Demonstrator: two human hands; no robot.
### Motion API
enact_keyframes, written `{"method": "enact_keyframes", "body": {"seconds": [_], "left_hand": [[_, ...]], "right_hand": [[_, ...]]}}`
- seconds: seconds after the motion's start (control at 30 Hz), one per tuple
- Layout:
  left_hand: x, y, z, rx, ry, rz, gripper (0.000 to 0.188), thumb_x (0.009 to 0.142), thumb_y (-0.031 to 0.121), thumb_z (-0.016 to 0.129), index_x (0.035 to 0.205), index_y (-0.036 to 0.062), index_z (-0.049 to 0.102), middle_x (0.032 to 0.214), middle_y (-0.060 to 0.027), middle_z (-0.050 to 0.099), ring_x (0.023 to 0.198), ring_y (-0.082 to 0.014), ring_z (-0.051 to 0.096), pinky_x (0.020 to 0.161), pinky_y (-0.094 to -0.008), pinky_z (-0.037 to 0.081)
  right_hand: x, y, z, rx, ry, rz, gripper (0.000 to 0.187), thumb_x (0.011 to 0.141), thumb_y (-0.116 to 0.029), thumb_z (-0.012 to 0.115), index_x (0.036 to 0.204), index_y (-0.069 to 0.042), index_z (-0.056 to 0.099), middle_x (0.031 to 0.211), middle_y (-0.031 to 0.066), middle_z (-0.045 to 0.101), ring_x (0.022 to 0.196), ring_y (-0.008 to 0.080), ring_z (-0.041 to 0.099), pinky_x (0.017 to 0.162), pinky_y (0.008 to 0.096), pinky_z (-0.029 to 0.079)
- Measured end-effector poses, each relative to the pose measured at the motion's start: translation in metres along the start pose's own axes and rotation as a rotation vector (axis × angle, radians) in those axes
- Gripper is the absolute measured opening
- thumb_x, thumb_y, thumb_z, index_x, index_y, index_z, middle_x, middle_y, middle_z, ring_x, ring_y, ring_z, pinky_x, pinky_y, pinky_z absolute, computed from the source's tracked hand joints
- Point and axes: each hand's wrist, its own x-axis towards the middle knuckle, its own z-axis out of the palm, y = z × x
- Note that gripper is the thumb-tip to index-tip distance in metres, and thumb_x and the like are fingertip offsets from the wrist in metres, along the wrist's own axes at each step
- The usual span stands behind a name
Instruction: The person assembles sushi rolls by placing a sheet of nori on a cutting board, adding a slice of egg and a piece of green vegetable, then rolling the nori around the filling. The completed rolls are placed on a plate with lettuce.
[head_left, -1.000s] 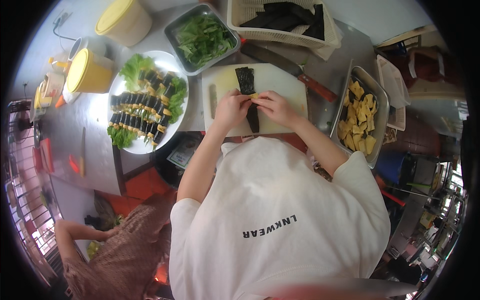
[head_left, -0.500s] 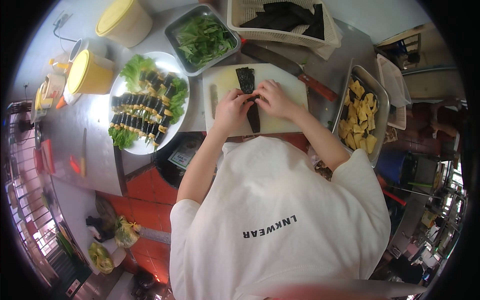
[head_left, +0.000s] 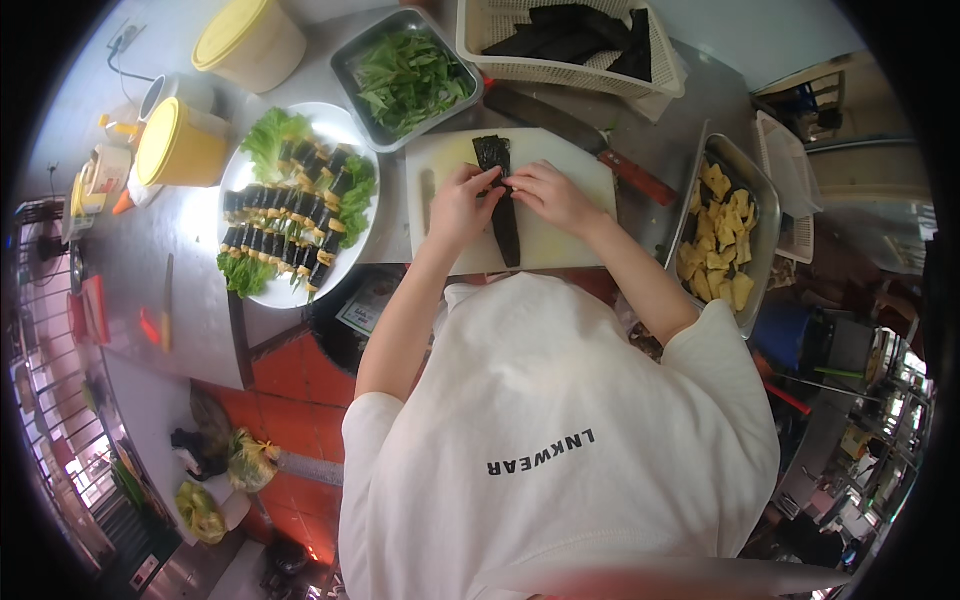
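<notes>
A long dark strip of seaweed [head_left: 508, 235] lies lengthwise on the white cutting board [head_left: 580, 240]. Over its middle my two hands meet from either side. My left hand [head_left: 463, 205] has thumb and fingers drawn together at the strip's left edge. My right hand [head_left: 553, 197] pinches at the strip from the right, its fingertips near those of the left. What lies between the fingertips is too small to make out. To the left, a white plate [head_left: 362, 240] holds rows of seaweed-wrapped rolls [head_left: 290, 205] on lettuce leaves [head_left: 266, 143].
Behind the board lies a wooden-handled cleaver [head_left: 560, 125]. A metal tray of green leaves [head_left: 405, 85] and a cream basket [head_left: 490, 55] of dark seaweed sheets stand farther back. A metal tray [head_left: 765, 215] with yellow pieces is at right; yellow-lidded tubs [head_left: 180, 145] are at left.
My fingertips have shifted slightly on the strip, with the left fingers a little higher and the two hands a touch farther apart. The strip stays in place.
</notes>
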Motion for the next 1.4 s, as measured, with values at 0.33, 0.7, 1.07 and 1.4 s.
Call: {"method": "enact_keyframes", "body": {"seconds": [0.33, 0.7, 1.07, 1.4], "left_hand": [[0.003, -0.016, -0.003, 0.149, -0.037, 0.242, 0.022, 0.076, 0.015, 0.074, 0.096, 0.0059, 0.072, 0.095, -0.0072, 0.064, 0.089, -0.0281, 0.058, 0.079, -0.0388, 0.048], [0.017, -0.021, -0.006, 0.109, 0.039, 0.252, 0.023, 0.076, 0.015, 0.074, 0.097, 0.0069, 0.073, 0.095, -0.0071, 0.064, 0.086, -0.0286, 0.059, 0.076, -0.0388, 0.048], [0.034, -0.036, -0.005, 0.103, -0.028, 0.264, 0.021, 0.074, 0.008, 0.073, 0.095, 0.0046, 0.073, 0.093, -0.0089, 0.064, 0.083, -0.0289, 0.059, 0.074, -0.0372, 0.048], [0.031, -0.036, -0.005, 0.121, 0.039, 0.365, 0.021, 0.076, 0.009, 0.072, 0.097, 0.005, 0.072, 0.093, -0.0087, 0.064, 0.082, -0.0293, 0.06, 0.075, -0.0381, 0.048]], "right_hand": [[0.012, 0.01, 0.002, -0.042, 0.008, 0.062, 0.026, 0.081, -0.017, 0.069, 0.105, -0.008, 0.067, 0.102, 0.0078, 0.058, 0.103, 0.0288, 0.052, 0.091, 0.039, 0.04], [0.019, 0.012, -0.002, -0.147, -0.075, 0.031, 0.026, 0.081, -0.018, 0.069, 0.105, -0.008, 0.066, 0.108, 0.0053, 0.059, 0.106, 0.0246, 0.053, 0.091, 0.0387, 0.04], [0.026, 0.017, -0.002, -0.069, -0.003, -0.059, 0.031, 0.081, -0.016, 0.069, 0.112, -0.014, 0.068, 0.106, 0.0051, 0.061, 0.099, 0.0234, 0.058, 0.088, 0.0381, 0.044], [0.04, 0.022, 0.001, -0.239, 0.028, -0.065, 0.022, 0.082, -0.015, 0.066, 0.102, -0.009, 0.069, 0.101, 0.0045, 0.061, 0.103, 0.023, 0.055, 0.089, 0.039, 0.043]]}}
